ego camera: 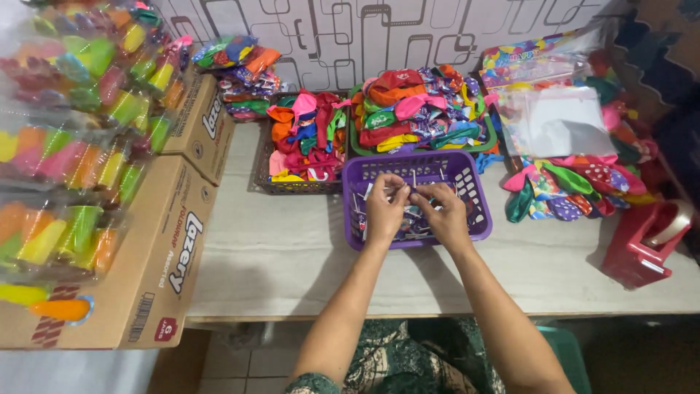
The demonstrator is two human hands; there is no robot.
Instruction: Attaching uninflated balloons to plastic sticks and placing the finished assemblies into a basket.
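Purple basket (477, 191) of small sticks (414, 177), both hands' (384, 206) (446, 211) grip pinching one; balloon-filled baskets (262, 171) behind.

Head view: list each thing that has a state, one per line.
Purple basket: upright on the table, small sticks inside.
Left hand: over the purple basket, fingers pinched on small pieces.
Right hand: over the purple basket, fingers pinched.
Dark basket: heaped with flat balloons.
Green basket: heaped with flat balloons.
Tape dispenser: upright, roll loaded.
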